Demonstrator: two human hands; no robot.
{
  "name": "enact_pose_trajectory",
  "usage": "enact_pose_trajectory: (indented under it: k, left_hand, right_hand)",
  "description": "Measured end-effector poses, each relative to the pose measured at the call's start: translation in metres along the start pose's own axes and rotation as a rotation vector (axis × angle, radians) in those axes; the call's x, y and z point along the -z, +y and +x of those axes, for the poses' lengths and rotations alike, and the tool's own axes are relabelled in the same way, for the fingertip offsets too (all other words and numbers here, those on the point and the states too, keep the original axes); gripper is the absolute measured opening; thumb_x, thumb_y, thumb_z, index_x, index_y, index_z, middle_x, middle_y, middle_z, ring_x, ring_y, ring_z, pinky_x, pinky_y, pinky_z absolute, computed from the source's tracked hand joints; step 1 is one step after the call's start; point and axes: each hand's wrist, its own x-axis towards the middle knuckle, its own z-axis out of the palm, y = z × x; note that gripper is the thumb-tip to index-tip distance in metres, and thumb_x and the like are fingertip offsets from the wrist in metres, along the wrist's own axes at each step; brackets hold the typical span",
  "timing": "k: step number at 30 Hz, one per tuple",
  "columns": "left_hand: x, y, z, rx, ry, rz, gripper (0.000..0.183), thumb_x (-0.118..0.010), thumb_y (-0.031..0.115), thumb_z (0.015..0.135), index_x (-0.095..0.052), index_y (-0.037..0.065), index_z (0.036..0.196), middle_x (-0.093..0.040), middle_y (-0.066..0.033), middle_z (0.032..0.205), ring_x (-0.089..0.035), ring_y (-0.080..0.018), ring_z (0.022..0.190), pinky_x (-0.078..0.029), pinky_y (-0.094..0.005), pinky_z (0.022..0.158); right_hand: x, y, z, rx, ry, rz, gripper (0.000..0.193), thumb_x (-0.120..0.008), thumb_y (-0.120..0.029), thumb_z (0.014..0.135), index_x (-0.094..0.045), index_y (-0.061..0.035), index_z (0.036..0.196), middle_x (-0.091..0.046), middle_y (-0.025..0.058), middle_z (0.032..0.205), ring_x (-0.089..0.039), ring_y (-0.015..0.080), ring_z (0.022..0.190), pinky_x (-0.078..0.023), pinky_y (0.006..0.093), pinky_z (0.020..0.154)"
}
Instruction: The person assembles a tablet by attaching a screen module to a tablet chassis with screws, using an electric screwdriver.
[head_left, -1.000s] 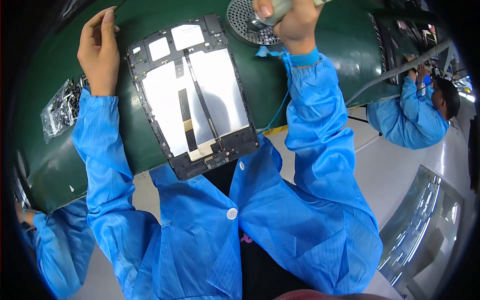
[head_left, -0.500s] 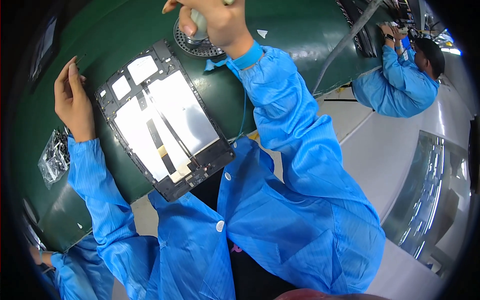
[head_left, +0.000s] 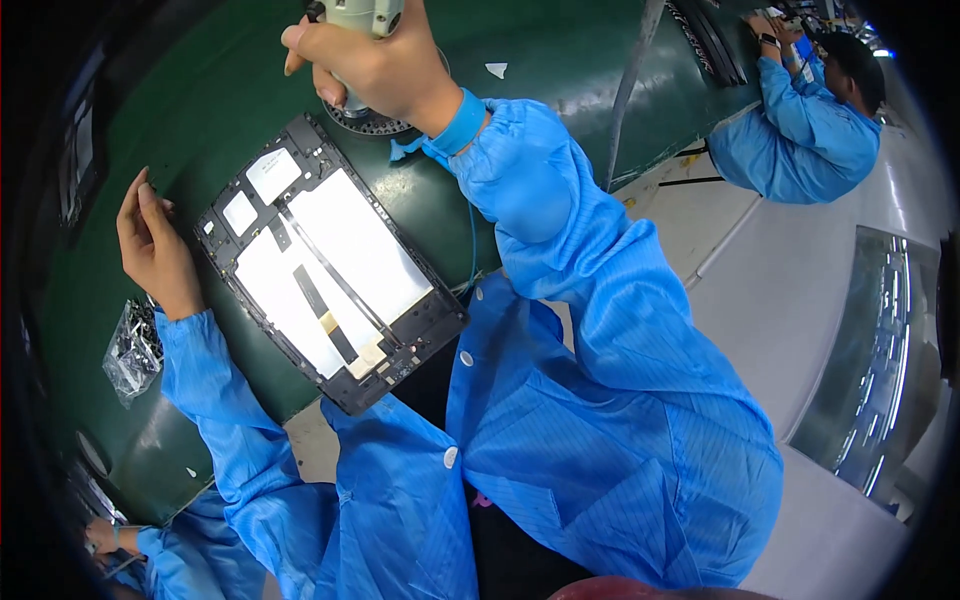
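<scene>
An opened tablet (head_left: 375,225), black-framed with bright silver battery panels and a dark flat cable, lies tilted on the green bench, its near end at the edge close to my body. Beyond its far end, my right hand (head_left: 385,75) grips a pale grey-green electric screwdriver (head_left: 362,14), partly cut off by the upper edge. A round perforated metal disc (head_left: 375,124) lies beneath that hand, mostly hidden. Left of the tablet, my left hand (head_left: 165,260) hovers or rests with thumb and forefinger pinched together; whatever is between the tips is too small to tell.
A clear plastic bag of small dark parts (head_left: 133,352) lies beside my left forearm. A white scrap (head_left: 496,70) and black strips (head_left: 708,45) are on the far right of the bench (head_left: 560,60). A co-worker (head_left: 795,130) sits at right; another person's sleeve (head_left: 195,550) shows lower left.
My right hand has shifted left with the screwdriver, whose body shows more now and which covers more of the disc. The whole view has moved slightly; my left hand keeps its pinch.
</scene>
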Motion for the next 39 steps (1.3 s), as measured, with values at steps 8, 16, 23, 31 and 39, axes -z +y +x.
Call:
enact_pose_trajectory:
  k: [8, 16, 23, 31, 39]
  left_hand:
    - [0.001, -0.001, 0.001, 0.017, 0.005, -0.028, 0.029, -0.059, 0.020, 0.105, -0.066, 0.000, 0.125, -0.064, -0.0019, 0.091, -0.054, -0.0054, 0.079, -0.045, -0.0209, 0.073]
    - [0.002, -0.003, 0.001, 0.023, 0.005, -0.031, 0.029, -0.060, 0.020, 0.104, -0.066, -0.001, 0.124, -0.066, -0.0026, 0.095, -0.054, -0.0055, 0.080, -0.046, -0.0210, 0.072]
    - [-0.004, 0.001, 0.003, 0.023, 0.008, -0.069, 0.029, -0.060, 0.019, 0.104, -0.066, -0.002, 0.123, -0.065, -0.0025, 0.094, -0.055, -0.0056, 0.078, -0.046, -0.0213, 0.072]
    - [0.010, 0.000, 0.004, 0.079, 0.009, -0.120, 0.027, -0.065, 0.018, 0.102, -0.068, -0.001, 0.120, -0.066, -0.0023, 0.092, -0.056, -0.0065, 0.079, -0.048, -0.0218, 0.073]
    - [0.051, 0.021, 0.004, 0.287, -0.428, -0.107, 0.025, -0.073, 0.020, 0.094, -0.076, 0.001, 0.111, -0.072, -0.0023, 0.095, -0.060, -0.0061, 0.082, -0.046, -0.0217, 0.071]
  right_hand:
    - [-0.002, -0.006, -0.004, -0.013, 0.028, -0.013, 0.020, -0.073, -0.017, 0.086, -0.068, 0.0002, 0.076, -0.064, 0.0058, 0.059, -0.063, 0.0127, 0.049, -0.051, 0.0285, 0.048]
    - [-0.001, -0.004, -0.007, 0.008, 0.029, -0.075, 0.018, -0.073, -0.020, 0.086, -0.071, -0.0031, 0.080, -0.065, 0.0043, 0.060, -0.062, 0.0107, 0.050, -0.049, 0.0274, 0.049]
    - [-0.001, -0.012, -0.005, 0.038, 0.045, -0.023, 0.018, -0.075, -0.020, 0.085, -0.071, -0.0027, 0.083, -0.065, 0.0036, 0.060, -0.062, 0.0106, 0.050, -0.049, 0.0268, 0.048]
    - [-0.008, -0.008, -0.003, 0.006, 0.036, 0.049, 0.019, -0.075, -0.019, 0.088, -0.070, -0.0011, 0.085, -0.064, 0.0040, 0.061, -0.061, 0.0103, 0.050, -0.048, 0.0271, 0.046]
    - [-0.031, -0.036, 0.000, 0.001, 0.009, 0.217, 0.011, -0.066, -0.008, 0.094, -0.066, 0.0020, 0.090, -0.060, 0.0050, 0.062, -0.053, 0.0103, 0.044, -0.039, 0.0250, 0.041]
